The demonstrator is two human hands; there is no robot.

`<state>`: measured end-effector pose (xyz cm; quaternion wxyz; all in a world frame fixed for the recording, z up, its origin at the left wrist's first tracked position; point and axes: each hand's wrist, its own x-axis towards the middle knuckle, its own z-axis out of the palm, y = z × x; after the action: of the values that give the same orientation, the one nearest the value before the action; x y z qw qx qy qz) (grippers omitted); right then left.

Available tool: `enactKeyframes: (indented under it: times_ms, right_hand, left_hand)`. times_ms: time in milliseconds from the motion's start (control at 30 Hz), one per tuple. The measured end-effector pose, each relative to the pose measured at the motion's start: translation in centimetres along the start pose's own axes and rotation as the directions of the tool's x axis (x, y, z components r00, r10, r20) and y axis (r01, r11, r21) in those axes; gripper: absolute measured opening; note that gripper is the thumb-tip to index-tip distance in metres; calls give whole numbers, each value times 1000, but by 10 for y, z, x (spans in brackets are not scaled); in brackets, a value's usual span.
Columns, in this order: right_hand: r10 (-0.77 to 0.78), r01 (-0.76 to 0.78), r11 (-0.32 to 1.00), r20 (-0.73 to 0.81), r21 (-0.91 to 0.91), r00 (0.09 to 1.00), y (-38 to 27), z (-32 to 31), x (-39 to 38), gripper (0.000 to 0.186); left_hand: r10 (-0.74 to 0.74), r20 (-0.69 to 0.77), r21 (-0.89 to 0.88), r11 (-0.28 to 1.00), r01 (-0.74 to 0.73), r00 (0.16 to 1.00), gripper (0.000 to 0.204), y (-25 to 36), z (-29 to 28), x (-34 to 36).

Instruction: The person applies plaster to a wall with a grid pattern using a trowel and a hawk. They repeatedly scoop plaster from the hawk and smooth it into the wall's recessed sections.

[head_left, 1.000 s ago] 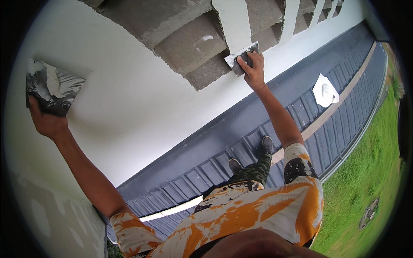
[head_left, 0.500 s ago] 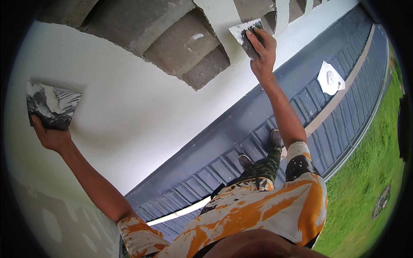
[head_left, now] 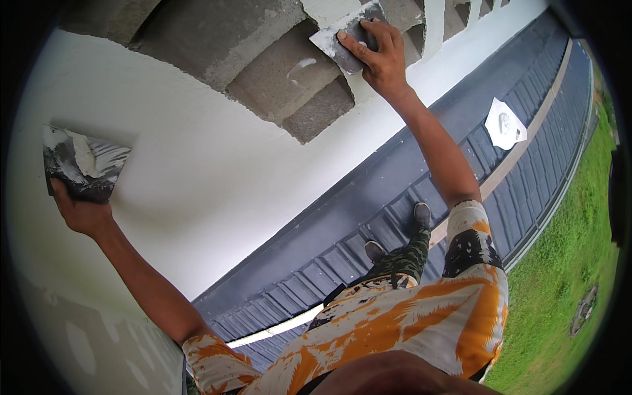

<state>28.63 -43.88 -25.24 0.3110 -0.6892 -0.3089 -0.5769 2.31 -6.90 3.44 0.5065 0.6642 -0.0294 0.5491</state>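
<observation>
My left hand point(head_left: 82, 209) grips a wide, dark putty knife point(head_left: 82, 161) from below, its face smeared and carrying a lump of white plaster. It is close to the white wall point(head_left: 197, 164) on the left. In my right hand point(head_left: 383, 58) is a second putty knife point(head_left: 349, 41), smeared with white, the thumb and fingers spread over its blade. That blade lies against the white strip beside the bare grey concrete recess point(head_left: 283, 66). A white dab of plaster point(head_left: 301, 64) marks the concrete. Both knives' handles are hidden.
Below the wall runs a dark tiled roof point(head_left: 316, 263), where my feet point(head_left: 421, 214) stand. A wooden batten point(head_left: 500, 174) crosses the tiles, with a white sheet point(head_left: 505, 124) bearing a grey lump beside it. Past the roof's gutter edge point(head_left: 526, 250) lies grass point(head_left: 566, 263) lower down.
My right hand has moved left and slightly up with its putty knife, from the strip right of the recess to its upper edge. My left hand has barely shifted.
</observation>
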Motion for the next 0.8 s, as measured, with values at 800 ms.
enactKeyframes:
  times_ms: [800]
  right_hand:
    - [744, -742, 666, 9, 78, 668, -96, 53, -205, 87]
  left_hand:
    - [18, 16, -5, 1000, -18, 1000, 51, 1, 6, 1]
